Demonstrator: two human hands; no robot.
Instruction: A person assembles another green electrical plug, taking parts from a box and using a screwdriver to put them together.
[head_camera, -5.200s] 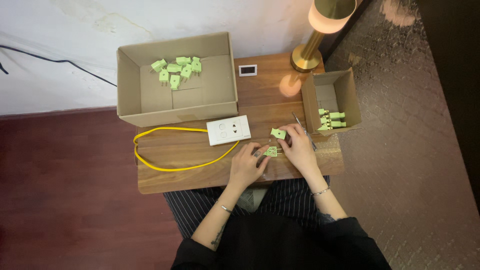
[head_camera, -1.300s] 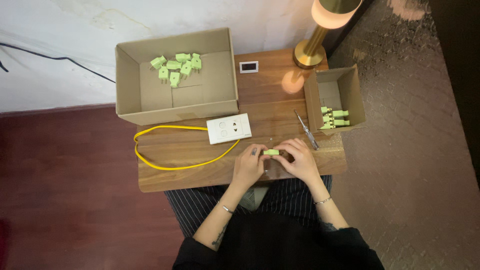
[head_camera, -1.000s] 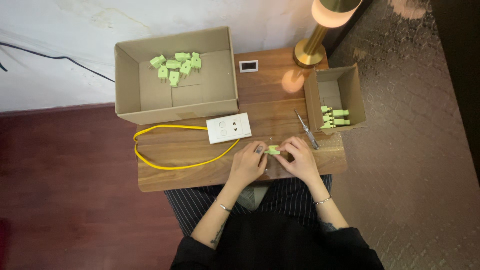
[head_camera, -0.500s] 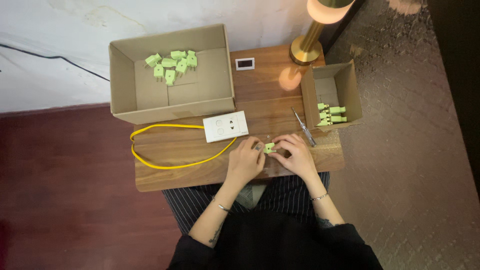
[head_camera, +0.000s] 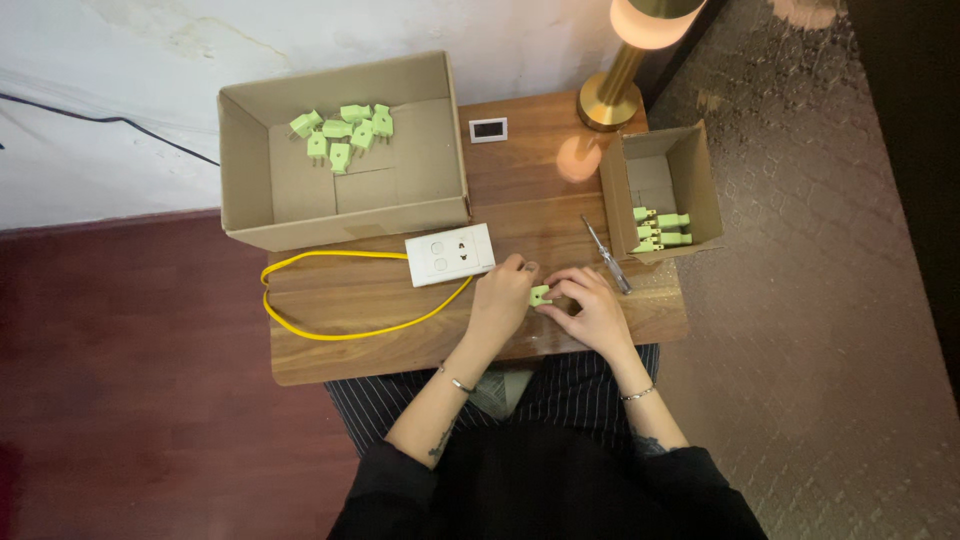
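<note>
A small light-green plug (head_camera: 540, 295) sits between both my hands, just above the near part of the wooden table (head_camera: 350, 350). My left hand (head_camera: 503, 297) grips it from the left. From the right, my right hand (head_camera: 590, 305) pinches the same plug with its fingertips. A white socket plate (head_camera: 449, 254) with a yellow cable (head_camera: 330, 300) lies just left of my left hand. A screwdriver (head_camera: 606, 255) lies on the table just beyond my right hand.
A large open cardboard box (head_camera: 250, 160) at the back left holds several green plugs (head_camera: 342, 130). A smaller box (head_camera: 700, 180) at the right holds a few more green plugs (head_camera: 660, 229). A brass lamp (head_camera: 612, 90) and a small white display (head_camera: 489, 129) stand at the back.
Both hands stayed at the table's near edge with the green plug, shifting it slightly between the fingers. Five seconds ago my right hand held a second plug farther out.
</note>
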